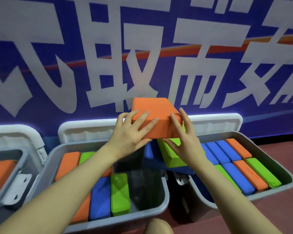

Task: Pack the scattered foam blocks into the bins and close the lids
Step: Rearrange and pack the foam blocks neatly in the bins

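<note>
I'm carrying an orange foam block [155, 118] at twelve o'clock, left hand [131, 132] and right hand [184, 141] both gripping it with spread, curled fingers. Judging next: lowering it into the middle bin's [164, 191] gap at five o'clock.

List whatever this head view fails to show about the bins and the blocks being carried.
- Carried stack: under the orange block, a green block and a blue block show only in part; the left hand and right hand cover the rest.
- Middle bin: the left forearm hides its centre blocks.
- Left bin: cut off by the frame's left edge.
- Right bin: the right forearm hides its near-left corner.
</note>
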Available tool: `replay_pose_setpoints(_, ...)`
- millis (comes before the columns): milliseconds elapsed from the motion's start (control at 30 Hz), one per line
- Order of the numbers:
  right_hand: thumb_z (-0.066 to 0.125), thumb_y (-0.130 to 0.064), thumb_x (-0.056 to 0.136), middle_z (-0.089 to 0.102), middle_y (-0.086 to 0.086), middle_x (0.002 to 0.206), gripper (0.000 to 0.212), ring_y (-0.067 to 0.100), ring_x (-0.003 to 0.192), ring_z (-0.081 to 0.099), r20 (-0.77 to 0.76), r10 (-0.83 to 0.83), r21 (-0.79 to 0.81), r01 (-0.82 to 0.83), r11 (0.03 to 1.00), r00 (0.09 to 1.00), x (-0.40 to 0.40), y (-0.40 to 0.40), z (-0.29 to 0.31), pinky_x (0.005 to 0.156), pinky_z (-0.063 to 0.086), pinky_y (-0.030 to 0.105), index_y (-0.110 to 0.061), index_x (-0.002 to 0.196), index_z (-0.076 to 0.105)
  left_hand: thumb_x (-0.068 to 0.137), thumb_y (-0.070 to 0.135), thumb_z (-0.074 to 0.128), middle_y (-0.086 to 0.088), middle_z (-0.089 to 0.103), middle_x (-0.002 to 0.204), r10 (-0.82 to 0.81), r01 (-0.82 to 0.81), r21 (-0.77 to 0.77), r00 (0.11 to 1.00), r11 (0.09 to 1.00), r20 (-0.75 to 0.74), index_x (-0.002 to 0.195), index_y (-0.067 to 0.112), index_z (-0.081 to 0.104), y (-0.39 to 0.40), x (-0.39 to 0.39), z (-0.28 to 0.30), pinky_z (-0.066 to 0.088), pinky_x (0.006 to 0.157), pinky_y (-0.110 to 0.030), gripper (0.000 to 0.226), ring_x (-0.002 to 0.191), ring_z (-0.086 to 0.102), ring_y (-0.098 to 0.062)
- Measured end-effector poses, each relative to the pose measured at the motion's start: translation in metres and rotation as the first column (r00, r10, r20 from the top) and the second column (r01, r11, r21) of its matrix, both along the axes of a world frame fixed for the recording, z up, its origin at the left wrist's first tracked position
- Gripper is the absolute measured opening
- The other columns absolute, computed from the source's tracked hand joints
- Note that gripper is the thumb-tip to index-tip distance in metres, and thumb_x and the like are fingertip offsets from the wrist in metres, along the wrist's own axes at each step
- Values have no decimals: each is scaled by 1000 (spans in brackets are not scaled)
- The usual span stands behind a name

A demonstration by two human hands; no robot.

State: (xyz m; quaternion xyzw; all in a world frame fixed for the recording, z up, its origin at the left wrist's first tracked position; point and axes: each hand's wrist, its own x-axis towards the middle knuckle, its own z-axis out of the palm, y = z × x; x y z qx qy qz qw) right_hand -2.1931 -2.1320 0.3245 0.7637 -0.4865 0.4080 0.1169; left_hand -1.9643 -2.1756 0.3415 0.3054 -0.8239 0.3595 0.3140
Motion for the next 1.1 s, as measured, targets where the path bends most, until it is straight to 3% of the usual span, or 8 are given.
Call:
replay_pose_setpoints(100, 63, -52, 84, 17, 12, 158, 91, 28, 141, 29, 76, -54, 196, 38, 980, 996, -9, 1, -19, 98, 44, 44, -11, 152, 17, 86, 51, 56, -20, 58, 125, 95, -73, 118, 978, 990, -184, 132, 23, 54, 4, 9, -13, 43, 83, -45, 54, 98, 52, -37)
replay_pose_setpoints(267, 54, -69, 81, 12, 1, 161, 95, 28, 147, 13, -411, -135, 546, 362, 755, 902, -27, 0, -56, 118, 8, 48, -30, 153, 6, 80, 50, 54, -17, 64, 111, 301, -206, 315, 908, 926, -290, 111, 23, 72, 7, 7, -50, 47, 71, -41, 45, 79, 57, -36)
replay_pose_setpoints(367, 61, -68, 76, 7, 1, 162, 100, 32, 148, 6, -513, -131, 500, 420, 757, 848, -30, -1, -71, 117, 2, 51, -35, 153, 5, 79, 52, 53, -15, 64, 113, 380, -257, 374, 874, 891, -304, 112, 26, 71, 11, 4, -73, 47, 72, -41, 46, 82, 58, -36)
replay_pose_setpoints(500, 90, -56, 42, 49, 14, 142, 112, 48, 124, 49, -578, -159, 414, 456, 788, 801, -28, -6, -82, 98, 37, 67, -23, 141, 48, 80, 50, 55, -14, 65, 113, 395, -279, 339, 850, 898, -348, 110, 26, 72, 17, -2, -87, 47, 72, -40, 42, 81, 56, -34)
replay_pose_setpoints(567, 93, -52, 34, 60, 17, 129, 107, 49, 110, 58, -587, -176, 377, 459, 804, 790, -26, -7, -86, 87, 42, 69, -18, 129, 61, 81, 50, 53, -15, 64, 112, 404, -290, 334, 846, 897, -348, 110, 24, 72, 18, -2, -91, 46, 72, -40, 43, 81, 56, -34)
replay_pose_setpoints(733, 88, -51, 49, 63, 18, 123, 94, 45, 106, 62, -531, -222, 192, 372, 908, 818, -18, -6, -79, 91, 36, 74, -11, 127, 56, 84, 50, 50, -16, 63, 113, 412, -302, 321, 836, 898, -364, 114, 22, 71, 18, 4, -94, 45, 73, -41, 45, 86, 46, -32)
replay_pose_setpoints(933, 50, -60, 75, 60, 13, 128, 77, 34, 114, 59, -312, -98, 103, 136, 985, 945, 24, -8, -37, 105, 33, 60, -15, 136, 38, 84, 48, 53, -15, 63, 115, 440, -338, 297, 792, 893, -423, 110, 23, 72, 17, 32, -74, 46, 73, -41, 41, 81, 55, -35)
replay_pose_setpoints(1100, 56, -51, 78, 62, 16, 120, 65, 35, 96, 62, -214, 23, -51, -35, 998, 976, 82, -13, 0, 86, 48, 43, -21, 134, 43, 82, 45, 56, -16, 65, 111, 477, -387, 280, 743, 879, -470, 109, 23, 73, 24, 79, -58, 48, 75, -43, 39, 81, 58, -37)
